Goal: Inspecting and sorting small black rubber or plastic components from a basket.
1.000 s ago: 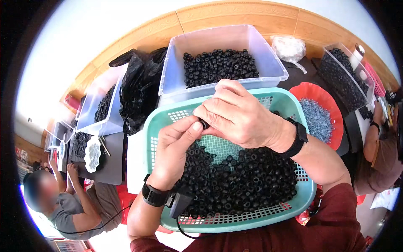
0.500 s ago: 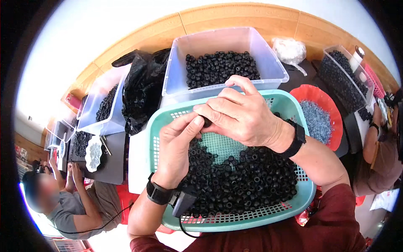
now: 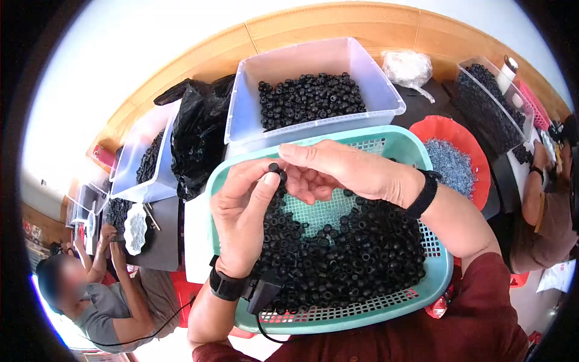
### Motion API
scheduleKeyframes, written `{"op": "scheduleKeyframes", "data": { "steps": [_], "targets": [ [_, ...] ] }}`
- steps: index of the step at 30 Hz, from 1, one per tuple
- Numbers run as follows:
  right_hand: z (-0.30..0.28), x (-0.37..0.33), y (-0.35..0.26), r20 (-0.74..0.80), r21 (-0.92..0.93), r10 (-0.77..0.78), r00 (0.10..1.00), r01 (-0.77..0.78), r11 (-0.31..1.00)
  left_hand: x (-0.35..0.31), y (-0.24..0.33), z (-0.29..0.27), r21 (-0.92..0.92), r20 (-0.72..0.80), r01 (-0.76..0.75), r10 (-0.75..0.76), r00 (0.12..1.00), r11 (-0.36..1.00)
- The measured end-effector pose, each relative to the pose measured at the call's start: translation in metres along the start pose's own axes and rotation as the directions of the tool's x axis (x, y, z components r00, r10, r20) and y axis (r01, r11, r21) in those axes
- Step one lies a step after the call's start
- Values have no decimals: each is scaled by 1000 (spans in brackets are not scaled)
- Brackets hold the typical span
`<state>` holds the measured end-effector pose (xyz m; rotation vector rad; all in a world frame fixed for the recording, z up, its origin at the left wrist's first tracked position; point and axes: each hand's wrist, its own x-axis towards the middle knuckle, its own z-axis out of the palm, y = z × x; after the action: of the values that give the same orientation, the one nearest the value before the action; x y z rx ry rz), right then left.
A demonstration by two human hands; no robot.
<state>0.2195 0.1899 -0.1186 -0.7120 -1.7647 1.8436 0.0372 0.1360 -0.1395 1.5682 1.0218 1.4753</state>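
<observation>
Between its thumb and forefinger, my left hand (image 3: 241, 205) pinches a small black plastic part (image 3: 274, 168), short and round with a narrower end. Just right of it, my right hand (image 3: 338, 169) is turned with its loosely curled fingers showing. Its topmost digit stretches left, apart from the others, and I see nothing in its grasp. Both hands hover over a green plastic basket (image 3: 443, 280) with a mesh floor. Many loose black ring-like parts (image 3: 338, 265) fill its near half, while the mesh shows through at the far middle.
Behind the basket stands a clear bin (image 3: 313, 123) of black parts, beside a black plastic bag (image 3: 199, 136). A red bowl (image 3: 479, 157) of small bluish pieces sits to the right, near another clear bin (image 3: 518, 136). Co-workers sit at left (image 3: 120, 314) and right (image 3: 543, 223).
My right hand has rolled and drawn slightly away from the left fingertips, exposing the black part. My left hand still pinches at nearly the same place. The view has shifted slightly.
</observation>
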Motion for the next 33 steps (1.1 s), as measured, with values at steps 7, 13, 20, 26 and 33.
{"op": "scheduleKeyframes", "data": {
  "steps": [7,13,20,26,33],
  "targets": [
    [0,1,1,218,256,227,949,-280,925,-1,2,5,60,51,-54,51,997,997],
    [0,1,3,256,402,246,935,-334,852,1,3,9,129,60,-103,96,994,986],
    [2,-1,4,107,440,201,974,-228,869,-1,2,17,49,29,24,-25,999,999],
    [9,-5,3,28,398,138,990,-138,907,-1,1,17,119,22,26,-29,999,993],
    [19,-1,12,-12,461,100,995,-83,884,-1,0,18,58,-53,137,-134,990,989]
  ]
}}
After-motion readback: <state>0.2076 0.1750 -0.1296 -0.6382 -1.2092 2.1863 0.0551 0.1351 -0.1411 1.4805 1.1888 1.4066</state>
